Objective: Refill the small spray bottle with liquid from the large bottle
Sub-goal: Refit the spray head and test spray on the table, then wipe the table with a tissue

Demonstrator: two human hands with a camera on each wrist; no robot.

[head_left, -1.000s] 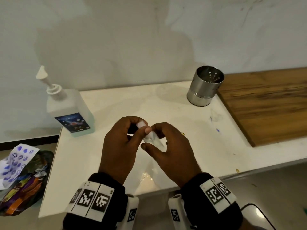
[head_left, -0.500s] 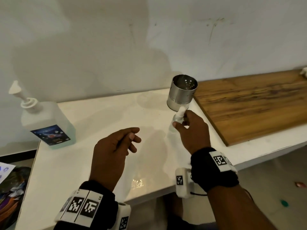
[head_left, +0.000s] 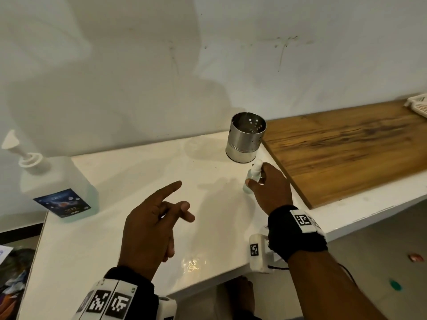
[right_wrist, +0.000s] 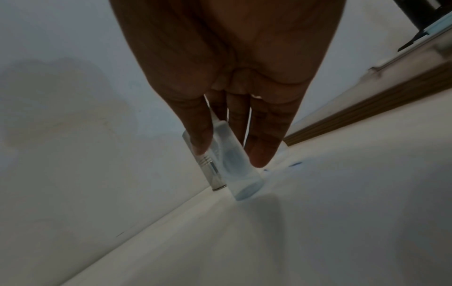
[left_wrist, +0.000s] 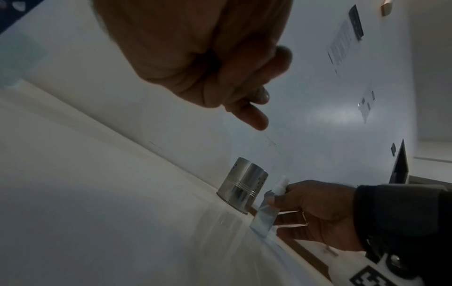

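Head view: the right hand [head_left: 271, 188] pinches the spray bottle [head_left: 251, 179] just in front of the tin [head_left: 246, 140]; set it down upright, base flat on the table [head_left: 115, 239], then let go. The left hand [head_left: 153, 225] hovers empty, fingers loose. The large bottle [head_left: 55, 188] stands far left of the tin.

Left wrist view: the bottle's base touches the table beside the tin.

Right wrist view: thumb and fingers [right_wrist: 263, 143] clasp the bottle's sides.

basket [head_left: 418, 106]: cut by right edge | large bottle [head_left: 57, 190] label: unreadable | steel cup [right_wrist: 212, 174]: mostly behind spray bottle [right_wrist: 234, 164]
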